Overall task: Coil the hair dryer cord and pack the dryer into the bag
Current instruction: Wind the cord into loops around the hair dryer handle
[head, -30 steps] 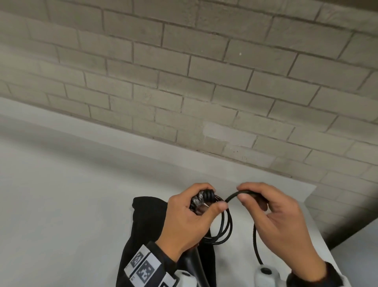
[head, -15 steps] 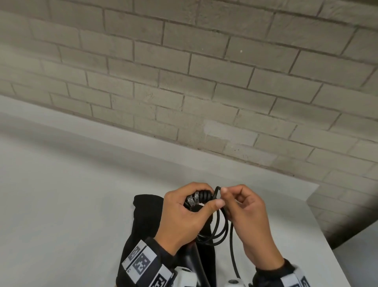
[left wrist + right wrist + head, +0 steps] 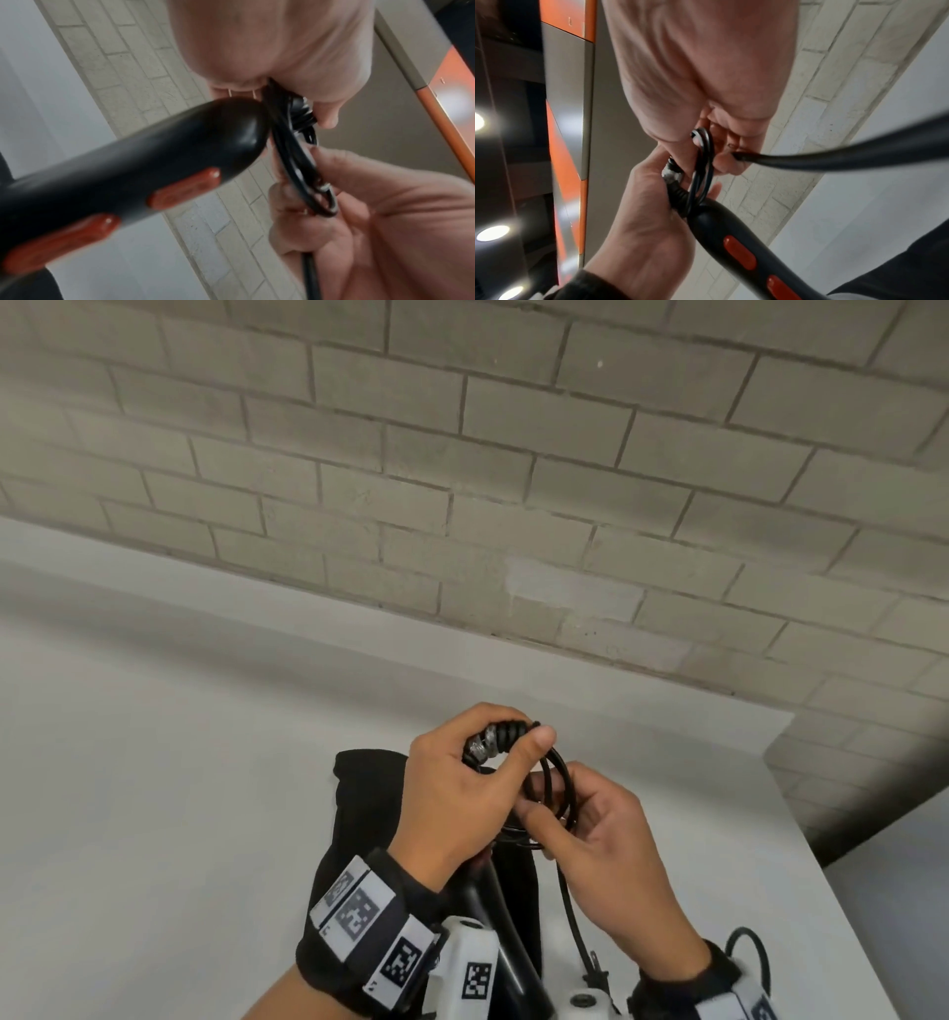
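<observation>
We take the white desk (image 3: 205,762) as our landmark: it is the largest thing, it runs along a pale brick wall (image 3: 513,480), and everything else is above its near right part. On the desk lies the black bag (image 3: 359,793), flat and soft, and our two hands work just over it. The hair dryer (image 3: 123,178), black with orange-red switches on the handle, hangs over the bag with the handle end up, at the left hand (image 3: 462,793). This hand has its fingers curled and clamped on the ribbed cord collar at the handle end, and its thumb presses the top of the coil (image 3: 554,788). The right hand (image 3: 606,845) is just beside it, a little nearer to the edge of the desk, with thumb and fingers pinched together on the lower side of the loops. The free cord (image 3: 575,916) goes down from this hand toward the desk edge; its plug we cannot see. We judge that the coiling is in the middle: some loops are made, more cord is left. To do it well, we should keep each new loop equal to the others, let the cord turn between the right fingers so it does not twist, and hold the left thumb firm. The wrist cameras and the hanging dryer body are close, so the loose cord may catch on them, and the mouth of the bag is not visible.
</observation>
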Demonstrator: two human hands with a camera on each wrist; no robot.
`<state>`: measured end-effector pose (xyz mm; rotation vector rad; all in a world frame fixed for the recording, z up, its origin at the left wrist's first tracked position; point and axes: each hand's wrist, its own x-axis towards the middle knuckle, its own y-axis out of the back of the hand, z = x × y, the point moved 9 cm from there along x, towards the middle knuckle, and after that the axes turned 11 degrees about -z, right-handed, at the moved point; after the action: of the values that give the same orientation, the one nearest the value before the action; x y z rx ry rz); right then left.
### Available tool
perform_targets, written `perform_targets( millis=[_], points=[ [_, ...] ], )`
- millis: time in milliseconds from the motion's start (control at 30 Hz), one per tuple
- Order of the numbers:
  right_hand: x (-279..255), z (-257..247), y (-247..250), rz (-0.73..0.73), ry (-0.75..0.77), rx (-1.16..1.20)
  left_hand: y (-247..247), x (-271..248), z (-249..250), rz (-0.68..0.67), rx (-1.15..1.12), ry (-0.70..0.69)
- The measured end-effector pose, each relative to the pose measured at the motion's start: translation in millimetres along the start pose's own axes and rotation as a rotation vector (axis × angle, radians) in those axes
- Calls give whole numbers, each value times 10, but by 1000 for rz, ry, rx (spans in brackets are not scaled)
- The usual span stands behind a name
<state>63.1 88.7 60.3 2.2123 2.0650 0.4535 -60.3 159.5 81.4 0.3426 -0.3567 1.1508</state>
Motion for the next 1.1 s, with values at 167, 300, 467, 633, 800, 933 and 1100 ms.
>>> perform_targets(
  millis=[167,300,467,633,800,933,1100],
  points=[
    [25,-27,49,-36,11,-71,-66,45,-29,-95,-120,116],
    [-3,-71,56,54,65,-266,-41,20,-63,-8,-183,161],
    [-285,-324,-63,541,337,-835,25,-53,-91,232,-201,169],
    [-188,-203,-245,448,246,-862,43,-118,-107,330,-228,152],
    [-81,-114,-84,198,-93,-329,140,-120,-58,364,-161,77],
    [-45,-77,41,-40,-296,373,152,-107,-10,318,-51,22],
    [-51,-76,22,-166,-394,940,106,-24,28,163,65,-47]
  ],
)
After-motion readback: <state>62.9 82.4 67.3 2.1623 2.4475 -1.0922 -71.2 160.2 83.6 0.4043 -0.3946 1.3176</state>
